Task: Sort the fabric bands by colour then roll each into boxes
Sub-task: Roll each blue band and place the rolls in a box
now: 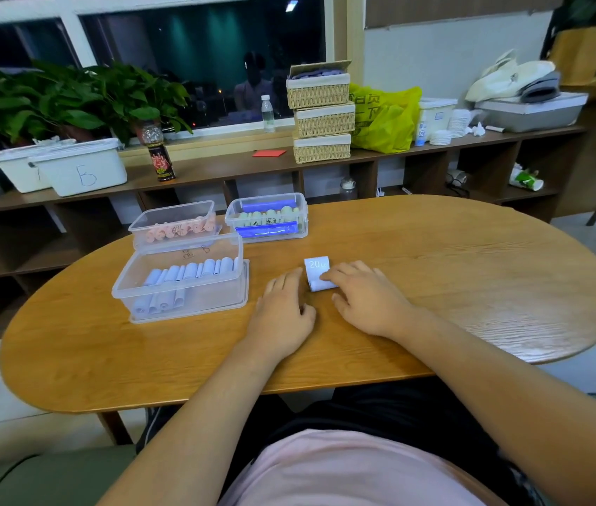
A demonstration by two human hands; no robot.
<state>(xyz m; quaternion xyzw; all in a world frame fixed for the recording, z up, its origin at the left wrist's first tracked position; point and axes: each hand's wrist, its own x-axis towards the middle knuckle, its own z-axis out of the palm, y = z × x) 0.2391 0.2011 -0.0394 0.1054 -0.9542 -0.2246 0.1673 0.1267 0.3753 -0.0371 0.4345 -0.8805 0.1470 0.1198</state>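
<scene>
A pale blue fabric band (pixel 316 269), marked "20", lies partly rolled on the wooden table (pixel 471 272). My right hand (pixel 365 295) rests its fingertips on the rolled near end. My left hand (pixel 283 308) lies flat beside the roll, its fingers touching the roll's left end. A clear box (pixel 183 283) to the left holds several rolled pale blue bands. Behind it a clear box (pixel 174 222) holds pink rolls. A third clear box (pixel 267 217) with blue clips holds pale green rolls.
Behind the table runs a low wooden shelf (pixel 216 169) with white tubs (pixel 77 169), a dark bottle (pixel 159 155), stacked wicker baskets (pixel 322 118), a yellow bag (pixel 384 118) and plants (pixel 70 100). The table's right half is bare wood.
</scene>
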